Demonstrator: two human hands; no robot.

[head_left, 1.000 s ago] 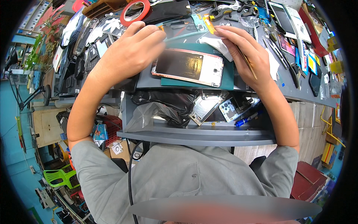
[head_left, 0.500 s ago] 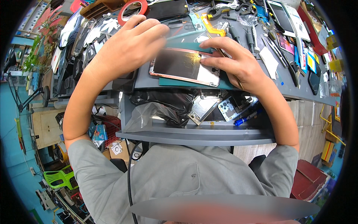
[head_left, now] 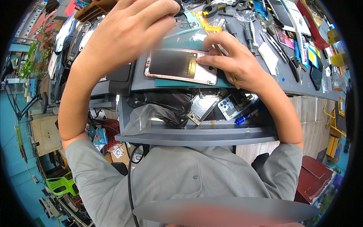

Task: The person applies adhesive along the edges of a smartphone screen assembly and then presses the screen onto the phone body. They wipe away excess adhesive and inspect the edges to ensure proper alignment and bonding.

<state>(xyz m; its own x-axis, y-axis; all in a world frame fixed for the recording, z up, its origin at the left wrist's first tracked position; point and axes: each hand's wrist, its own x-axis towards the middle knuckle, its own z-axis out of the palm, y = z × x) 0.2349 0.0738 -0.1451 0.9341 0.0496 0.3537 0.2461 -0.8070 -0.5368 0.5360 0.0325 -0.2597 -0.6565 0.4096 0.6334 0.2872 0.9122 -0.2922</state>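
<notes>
An opened phone (head_left: 166, 63), with a dark inner panel and pinkish-silver frame, lies on a green mat (head_left: 174, 82). My left hand (head_left: 126, 32) is raised above its upper left, fingers curled and partly blurred; whatever they hold is hidden. My right hand (head_left: 240, 64) is at the phone's right end, a fingertip touching it and the other fingers closed around a thin brass-coloured tool (head_left: 236, 84). Just beyond are a light-blue part (head_left: 193, 19) and a yellow flex strip (head_left: 209, 28).
Screwdrivers (head_left: 248, 36), tweezers (head_left: 275, 47), clamps (head_left: 212, 9) and a white pad (head_left: 268, 56) crowd the bench's right. A pulled-out grey drawer (head_left: 196, 138) below holds black bags (head_left: 162, 102), phone frames (head_left: 204, 106) and a blue marker (head_left: 245, 116). Phones and parts pile up at left.
My left hand has risen farther from me. My right hand has come down and left onto the phone's right end, and the phone sits slightly farther left.
</notes>
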